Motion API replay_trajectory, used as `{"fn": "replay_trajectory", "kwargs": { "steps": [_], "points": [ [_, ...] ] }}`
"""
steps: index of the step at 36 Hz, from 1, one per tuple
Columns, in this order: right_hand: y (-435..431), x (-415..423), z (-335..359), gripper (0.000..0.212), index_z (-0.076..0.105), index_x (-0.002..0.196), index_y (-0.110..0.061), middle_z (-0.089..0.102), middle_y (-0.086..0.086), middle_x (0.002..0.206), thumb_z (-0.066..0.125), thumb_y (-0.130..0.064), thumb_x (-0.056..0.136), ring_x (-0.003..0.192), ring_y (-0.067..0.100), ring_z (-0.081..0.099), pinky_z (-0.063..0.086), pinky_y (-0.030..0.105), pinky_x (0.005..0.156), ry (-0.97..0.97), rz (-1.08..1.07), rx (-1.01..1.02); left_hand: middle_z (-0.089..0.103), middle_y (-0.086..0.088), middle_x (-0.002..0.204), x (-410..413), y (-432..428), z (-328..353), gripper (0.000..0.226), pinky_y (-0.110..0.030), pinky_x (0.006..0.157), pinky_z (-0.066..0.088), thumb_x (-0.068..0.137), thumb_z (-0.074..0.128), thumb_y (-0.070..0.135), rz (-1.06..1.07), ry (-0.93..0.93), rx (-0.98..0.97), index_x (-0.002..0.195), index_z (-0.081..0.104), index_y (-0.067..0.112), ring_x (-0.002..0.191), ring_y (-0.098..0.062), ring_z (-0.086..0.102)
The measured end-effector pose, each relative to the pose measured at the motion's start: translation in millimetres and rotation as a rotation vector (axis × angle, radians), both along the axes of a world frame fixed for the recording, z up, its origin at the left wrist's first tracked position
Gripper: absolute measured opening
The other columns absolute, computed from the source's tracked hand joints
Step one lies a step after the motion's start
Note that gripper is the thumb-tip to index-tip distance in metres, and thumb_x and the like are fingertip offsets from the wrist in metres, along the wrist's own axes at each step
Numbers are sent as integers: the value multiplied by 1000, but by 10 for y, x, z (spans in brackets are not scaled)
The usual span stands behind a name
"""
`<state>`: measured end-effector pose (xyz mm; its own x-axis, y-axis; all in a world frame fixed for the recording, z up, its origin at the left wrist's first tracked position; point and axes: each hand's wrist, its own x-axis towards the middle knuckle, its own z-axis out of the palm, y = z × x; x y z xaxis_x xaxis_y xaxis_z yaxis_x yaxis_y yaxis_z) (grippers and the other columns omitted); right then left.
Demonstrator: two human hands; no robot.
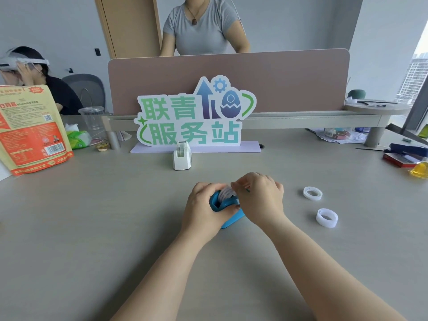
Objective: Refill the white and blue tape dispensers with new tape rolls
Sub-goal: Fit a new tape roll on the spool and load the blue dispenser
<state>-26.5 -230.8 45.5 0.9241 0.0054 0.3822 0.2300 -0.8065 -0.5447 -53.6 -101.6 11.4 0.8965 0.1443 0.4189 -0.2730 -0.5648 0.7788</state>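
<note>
The blue dispenser (232, 218) sits on the table (115, 216) at dead centre of my view, and both hands are on it. From the little blue that shows, I judge its long axis to run from about 10 o'clock to 4 o'clock. A whitish roll (225, 193) stands on edge in its cradle, ribbed and pale, poking out at the 12 o'clock side.

My left hand (203, 205) comes in from 8 o'clock and is wrapped around the body, thumb side up, holding it steady. My right hand (259, 198) comes over from 3 o'clock, its fingertips bunched together on the top of the roll. I can't tell whether they pinch the roll itself or only its free end.

The next move turns on that top edge. The roll lies straight under the right fingertips, so seating or threading falls to the right hand while the left braces.

Two loose rolls (312, 193) (327, 218) lie at 3 o'clock, well apart from the dispenser and nearer my right hand. Both are thin, translucent rings. The white dispenser (181, 157) stands upright at 11 o'clock, untouched, just in front of the sign (192, 117).
</note>
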Motion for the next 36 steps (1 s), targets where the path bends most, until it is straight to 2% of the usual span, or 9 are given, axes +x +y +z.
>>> {"fn": "replay_trajectory", "kwargs": {
  "steps": [3, 8, 13, 17, 24, 27, 29, 32, 36],
  "points": [
    [-26, -4, -4, 26, 66, 97, -22, 66, -4, 105, 44, -36, 95, 105, 22, 51, 27, 32, 89, -50, -34, -84, 53, 15, 117, -15, 24, 21, 69, -20, 93, 43, 65, 84, 29, -5, 40, -42, 126, 53, 32, 107, -3, 52],
    [-117, 27, 24, 28, 64, 101, -20, 62, -1, 111, 43, -37, 96, 110, 22, 48, 28, 33, 90, 5, -57, -105, 64, 14, 113, -11, 99, 89, 52, -26, 92, 48, 67, 82, 30, -41, 82, 53, 114, 61, 27, 106, -7, 57],
    [-125, 26, 45, 28, 64, 102, -16, 59, 2, 115, 44, -36, 96, 112, 24, 48, 32, 34, 90, 97, -47, -55, 58, 20, 107, -23, 136, 141, 46, -4, 80, 34, 73, 78, 26, -77, 82, 122, 115, 60, 29, 102, -1, 51],
    [-125, 20, 67, 28, 64, 101, -13, 58, 6, 115, 46, -33, 95, 107, 29, 52, 37, 35, 88, 171, -43, 2, 58, 19, 116, -12, 173, 139, 47, -16, 91, 34, 75, 75, 28, -101, 108, 149, 119, 57, 34, 111, -3, 50],
    [-196, 72, 80, 31, 63, 104, -5, 55, 12, 120, 48, -30, 95, 95, 30, 57, 49, 38, 86, 267, -28, 241, 61, 19, 116, 30, 228, 127, 42, -22, 95, 39, 77, 73, 29, -125, 133, 162, 114, 57, 38, 113, -4, 52],
    [-243, 62, 70, 34, 64, 97, 4, 63, 19, 95, 50, -27, 94, 69, 27, 51, 44, 32, 63, 303, -22, 295, 61, 23, 113, 41, 241, 113, 38, -22, 96, 40, 77, 73, 28, -145, 129, 142, 109, 58, 41, 112, -2, 53],
    [-270, 53, 84, 36, 62, 96, 8, 53, 14, 75, 49, -26, 94, 61, 25, 40, 35, 30, 57, 328, -31, 327, 61, 25, 113, 47, 252, 106, 38, -24, 97, 41, 76, 73, 29, -153, 127, 129, 106, 57, 45, 113, 0, 52],
    [-328, 61, 89, 37, 63, 93, 10, 43, 11, 71, 50, -24, 92, 63, 22, 34, 29, 31, 58, 342, -29, 367, 61, 25, 114, 47, 261, 102, 39, -24, 98, 40, 76, 73, 29, -167, 130, 115, 103, 55, 50, 114, 2, 51],
    [-366, 40, 97, 34, 67, 89, 5, 54, 17, 72, 51, -25, 93, 64, 23, 37, 31, 30, 59, 352, -26, 392, 61, 24, 116, 52, 275, 93, 40, -25, 100, 40, 77, 73, 27, -181, 141, 99, 106, 56, 49, 116, 1, 51]
  ]
}}
